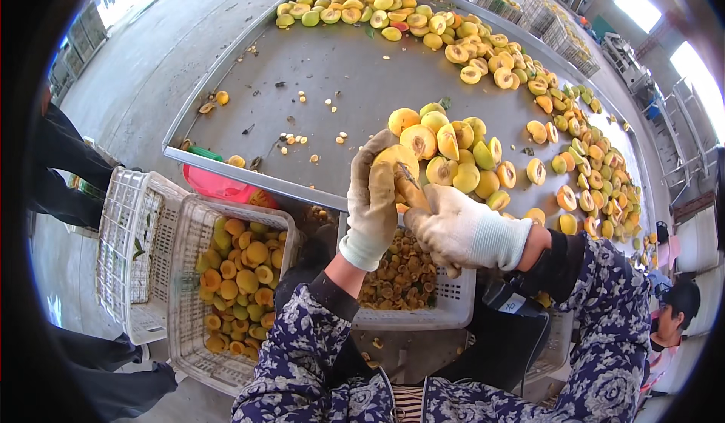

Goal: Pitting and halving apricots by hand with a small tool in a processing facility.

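Observation:
Both my hands wear pale knit work gloves with soiled fingers and meet at the near edge of a metal-topped table. My left hand (pixel 372 196) grips a yellow apricot half (pixel 397 159), cut face not fully visible. My right hand (pixel 453 219) is closed around the handle of a pitting tool (pixel 412 191), its metal tip touching the fruit. Just beyond my hands lies a pile of halved apricots (pixel 465 176). Beneath them, a white plastic crate (pixel 416 319) holds many small brown pits or pit pieces (pixel 399 281).
A crate (pixel 175 287) of apricot halves stands at lower left beside an emptier-looking crate (pixel 116 241). More halves line the far and right sides of the metal table (pixel 255 100). A pink basin (pixel 215 184) is under its edge. People stand at left; another is at right.

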`<action>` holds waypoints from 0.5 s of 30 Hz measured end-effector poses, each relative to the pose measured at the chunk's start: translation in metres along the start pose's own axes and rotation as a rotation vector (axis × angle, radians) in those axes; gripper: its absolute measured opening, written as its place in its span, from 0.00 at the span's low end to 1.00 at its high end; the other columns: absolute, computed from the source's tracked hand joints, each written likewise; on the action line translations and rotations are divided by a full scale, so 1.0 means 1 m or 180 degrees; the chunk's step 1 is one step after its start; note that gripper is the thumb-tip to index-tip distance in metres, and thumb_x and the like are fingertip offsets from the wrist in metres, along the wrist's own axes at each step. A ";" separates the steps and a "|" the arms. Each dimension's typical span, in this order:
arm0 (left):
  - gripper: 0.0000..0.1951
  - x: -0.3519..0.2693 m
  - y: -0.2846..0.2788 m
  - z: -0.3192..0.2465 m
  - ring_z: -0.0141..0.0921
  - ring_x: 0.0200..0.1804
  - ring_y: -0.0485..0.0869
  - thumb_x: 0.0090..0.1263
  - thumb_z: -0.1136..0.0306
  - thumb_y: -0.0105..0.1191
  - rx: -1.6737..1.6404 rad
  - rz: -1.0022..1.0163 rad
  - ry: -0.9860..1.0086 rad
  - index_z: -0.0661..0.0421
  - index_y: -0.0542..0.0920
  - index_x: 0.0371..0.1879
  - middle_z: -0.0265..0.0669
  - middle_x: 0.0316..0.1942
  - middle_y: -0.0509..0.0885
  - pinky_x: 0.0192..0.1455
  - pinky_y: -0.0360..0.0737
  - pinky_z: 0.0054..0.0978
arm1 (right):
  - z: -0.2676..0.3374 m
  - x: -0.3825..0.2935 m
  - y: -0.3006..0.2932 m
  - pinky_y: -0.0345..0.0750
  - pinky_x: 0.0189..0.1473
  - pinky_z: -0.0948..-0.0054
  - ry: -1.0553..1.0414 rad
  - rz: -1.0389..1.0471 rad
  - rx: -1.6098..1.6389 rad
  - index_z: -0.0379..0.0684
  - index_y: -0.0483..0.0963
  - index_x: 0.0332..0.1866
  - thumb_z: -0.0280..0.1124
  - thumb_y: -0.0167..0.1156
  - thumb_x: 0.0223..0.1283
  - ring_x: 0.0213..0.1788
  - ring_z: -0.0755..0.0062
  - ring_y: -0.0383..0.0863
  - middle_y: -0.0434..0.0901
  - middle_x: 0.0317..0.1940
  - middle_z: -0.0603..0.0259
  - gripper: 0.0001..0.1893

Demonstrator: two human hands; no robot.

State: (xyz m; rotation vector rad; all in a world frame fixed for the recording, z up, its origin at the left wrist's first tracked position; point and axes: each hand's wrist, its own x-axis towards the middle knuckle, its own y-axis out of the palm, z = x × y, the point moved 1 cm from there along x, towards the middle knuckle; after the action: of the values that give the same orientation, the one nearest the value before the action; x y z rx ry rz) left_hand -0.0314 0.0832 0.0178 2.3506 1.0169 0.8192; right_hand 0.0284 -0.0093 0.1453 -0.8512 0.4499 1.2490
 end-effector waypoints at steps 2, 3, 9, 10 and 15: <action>0.21 -0.004 0.003 -0.006 0.28 0.58 0.74 0.78 0.61 0.46 -0.0237 0.0089 -0.0191 0.59 0.66 0.64 0.37 0.59 0.72 0.59 0.75 0.26 | 0.004 -0.006 -0.006 0.78 0.29 0.67 -0.0159 -0.0160 -0.0943 0.32 0.67 0.46 0.40 0.50 0.68 0.25 0.63 0.80 0.78 0.26 0.55 0.18; 0.21 -0.007 0.005 -0.009 0.27 0.58 0.74 0.78 0.61 0.46 -0.0358 0.0140 -0.0311 0.59 0.66 0.64 0.36 0.59 0.72 0.59 0.75 0.26 | 0.004 -0.009 -0.008 0.80 0.34 0.65 -0.0222 -0.0236 -0.1394 0.32 0.67 0.48 0.41 0.50 0.68 0.29 0.58 0.83 0.80 0.28 0.51 0.19; 0.18 -0.004 0.006 -0.017 0.22 0.43 0.78 0.78 0.63 0.45 0.0061 0.0328 -0.0657 0.59 0.69 0.61 0.34 0.49 0.77 0.44 0.80 0.18 | 0.004 -0.015 -0.007 0.81 0.36 0.63 0.0039 -0.0217 -0.1683 0.31 0.67 0.51 0.39 0.51 0.65 0.35 0.57 0.85 0.81 0.32 0.48 0.19; 0.18 -0.004 0.006 -0.018 0.21 0.41 0.78 0.78 0.63 0.45 0.0159 0.0362 -0.0629 0.59 0.69 0.61 0.34 0.47 0.77 0.43 0.79 0.18 | 0.005 -0.017 -0.007 0.81 0.34 0.63 0.0038 -0.0181 -0.1613 0.31 0.67 0.51 0.38 0.51 0.66 0.33 0.58 0.85 0.81 0.31 0.49 0.19; 0.16 0.000 -0.003 -0.013 0.18 0.35 0.76 0.79 0.64 0.44 0.0282 0.0665 -0.1035 0.59 0.72 0.58 0.28 0.36 0.78 0.37 0.77 0.16 | -0.016 -0.004 -0.004 0.81 0.26 0.66 -0.0093 -0.0226 -0.1683 0.30 0.67 0.52 0.36 0.50 0.66 0.24 0.62 0.85 0.82 0.29 0.52 0.19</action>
State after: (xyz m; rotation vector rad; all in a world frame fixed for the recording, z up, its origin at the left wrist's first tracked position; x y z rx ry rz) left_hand -0.0416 0.0869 0.0255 2.5876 0.6939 0.4462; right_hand 0.0335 -0.0244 0.1400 -1.2792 0.0573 1.3327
